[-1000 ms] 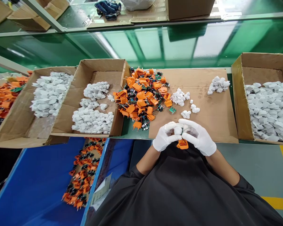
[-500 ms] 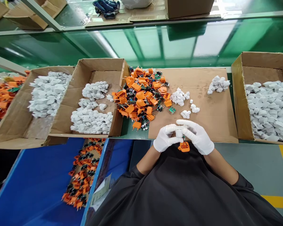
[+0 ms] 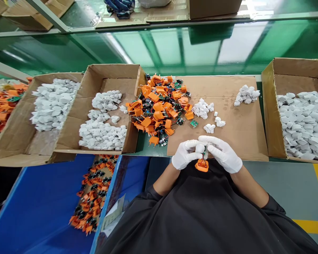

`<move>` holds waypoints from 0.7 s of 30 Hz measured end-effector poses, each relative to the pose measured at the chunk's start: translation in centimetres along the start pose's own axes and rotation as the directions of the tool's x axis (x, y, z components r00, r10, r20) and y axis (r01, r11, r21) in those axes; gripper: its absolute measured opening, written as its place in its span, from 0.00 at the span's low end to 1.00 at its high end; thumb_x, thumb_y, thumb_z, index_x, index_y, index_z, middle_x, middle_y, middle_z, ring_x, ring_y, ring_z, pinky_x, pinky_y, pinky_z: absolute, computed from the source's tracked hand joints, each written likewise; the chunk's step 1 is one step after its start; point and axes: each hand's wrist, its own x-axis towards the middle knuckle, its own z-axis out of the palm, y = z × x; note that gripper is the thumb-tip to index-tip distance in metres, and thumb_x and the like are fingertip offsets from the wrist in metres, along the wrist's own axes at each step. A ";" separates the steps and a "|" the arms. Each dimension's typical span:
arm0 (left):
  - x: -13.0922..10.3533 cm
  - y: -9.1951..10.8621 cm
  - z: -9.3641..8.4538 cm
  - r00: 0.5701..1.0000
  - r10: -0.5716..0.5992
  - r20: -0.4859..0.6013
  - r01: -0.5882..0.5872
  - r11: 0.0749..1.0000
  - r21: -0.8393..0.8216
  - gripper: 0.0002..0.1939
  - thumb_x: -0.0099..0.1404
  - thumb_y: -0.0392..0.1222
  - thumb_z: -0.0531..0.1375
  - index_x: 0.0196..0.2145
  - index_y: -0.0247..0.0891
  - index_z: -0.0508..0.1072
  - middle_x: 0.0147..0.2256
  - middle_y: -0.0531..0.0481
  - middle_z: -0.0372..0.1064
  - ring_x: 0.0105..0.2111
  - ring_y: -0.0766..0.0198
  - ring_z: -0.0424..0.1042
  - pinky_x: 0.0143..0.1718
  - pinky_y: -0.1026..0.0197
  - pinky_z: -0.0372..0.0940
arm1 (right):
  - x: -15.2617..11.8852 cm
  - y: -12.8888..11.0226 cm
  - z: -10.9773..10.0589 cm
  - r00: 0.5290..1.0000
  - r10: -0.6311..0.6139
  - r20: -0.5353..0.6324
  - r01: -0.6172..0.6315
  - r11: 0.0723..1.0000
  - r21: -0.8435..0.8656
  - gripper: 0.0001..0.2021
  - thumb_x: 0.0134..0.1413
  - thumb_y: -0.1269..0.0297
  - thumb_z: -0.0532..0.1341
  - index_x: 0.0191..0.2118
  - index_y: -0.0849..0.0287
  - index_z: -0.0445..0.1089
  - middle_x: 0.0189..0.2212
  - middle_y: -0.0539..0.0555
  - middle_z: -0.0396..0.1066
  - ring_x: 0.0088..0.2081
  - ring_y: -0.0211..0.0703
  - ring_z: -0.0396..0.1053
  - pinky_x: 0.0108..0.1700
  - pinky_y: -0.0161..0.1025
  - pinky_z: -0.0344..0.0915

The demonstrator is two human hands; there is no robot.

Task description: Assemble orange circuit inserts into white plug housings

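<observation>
In white gloves, both my hands meet in front of my body at the near edge of the cardboard sheet. My left hand point(image 3: 184, 155) is closed, pinching a small rounded white plastic piece point(image 3: 200, 148) between thumb and fingers. My right hand point(image 3: 224, 153) is closed on a small green circuit board point(image 3: 205, 153), which its fingers partly cover. From the board, thin wires run down to an orange plug housing point(image 3: 201, 165) that hangs below my fingertips. Beyond my hands lie small clusters of white pieces point(image 3: 209, 128) and a loose green board point(image 3: 194, 123).
A heap of orange plugs with boards point(image 3: 159, 106) lies left of the cardboard sheet point(image 3: 243, 130). Cartons of white pieces stand left point(image 3: 132, 134) and right point(image 3: 270, 113). Below left, a blue bin point(image 3: 50, 204) holds more orange plugs. A shelf edge point(image 3: 159, 25) crosses behind.
The white piece has turned between my fingers, showing a rounder face. The orange housing has swung slightly left, and my right thumb has drawn back a little, so more board and wire show.
</observation>
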 end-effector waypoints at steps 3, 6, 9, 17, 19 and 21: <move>-0.1 0.4 0.0 0.994 -0.095 0.056 0.096 0.995 -0.029 0.23 0.45 0.55 0.74 0.27 0.33 0.75 0.24 0.51 0.69 0.25 0.62 0.71 0.30 0.60 0.68 | 0.1 -0.3 -0.4 0.998 0.058 0.013 -0.058 0.998 -0.002 0.20 0.53 0.52 0.68 0.48 0.59 0.74 0.30 0.51 0.77 0.25 0.34 0.70 0.32 0.36 0.73; 0.2 0.7 -0.2 0.985 -0.145 0.092 0.148 0.989 -0.025 0.25 0.44 0.57 0.73 0.26 0.32 0.74 0.23 0.51 0.69 0.24 0.63 0.71 0.28 0.61 0.67 | 0.2 -0.7 -0.8 0.989 0.109 0.103 -0.112 0.993 0.025 0.22 0.51 0.52 0.69 0.48 0.60 0.73 0.30 0.51 0.77 0.24 0.35 0.72 0.32 0.36 0.73; 0.5 1.1 -0.4 0.975 -0.183 0.122 0.188 0.982 -0.027 0.25 0.44 0.57 0.73 0.25 0.32 0.73 0.22 0.50 0.70 0.24 0.62 0.72 0.28 0.62 0.67 | 0.3 -1.0 -1.0 0.982 0.121 0.143 -0.132 0.989 0.067 0.22 0.51 0.53 0.69 0.48 0.60 0.72 0.29 0.51 0.77 0.25 0.37 0.74 0.32 0.37 0.74; 0.5 1.3 -0.4 0.956 -0.238 0.170 0.249 0.967 -0.045 0.24 0.49 0.57 0.71 0.30 0.30 0.76 0.27 0.45 0.75 0.27 0.60 0.74 0.31 0.61 0.67 | 0.8 -0.6 -1.0 0.980 0.153 0.124 -0.160 0.986 0.048 0.21 0.49 0.54 0.71 0.45 0.61 0.72 0.26 0.50 0.77 0.23 0.37 0.74 0.30 0.36 0.73; 0.5 1.2 -0.3 0.963 -0.232 0.138 0.241 0.969 -0.051 0.24 0.47 0.56 0.72 0.28 0.30 0.75 0.25 0.46 0.75 0.26 0.62 0.73 0.31 0.62 0.67 | 1.0 -0.3 -1.3 0.980 0.141 0.138 -0.151 0.987 0.063 0.22 0.48 0.53 0.71 0.45 0.61 0.72 0.27 0.51 0.77 0.24 0.38 0.74 0.30 0.37 0.74; 0.5 1.1 -0.2 0.966 -0.243 0.091 0.247 0.968 -0.036 0.24 0.47 0.55 0.73 0.29 0.30 0.75 0.25 0.47 0.75 0.26 0.61 0.73 0.31 0.62 0.67 | 1.1 0.2 -1.4 0.985 0.127 0.113 -0.136 0.988 0.069 0.23 0.46 0.53 0.72 0.44 0.61 0.72 0.27 0.50 0.76 0.23 0.36 0.73 0.29 0.36 0.74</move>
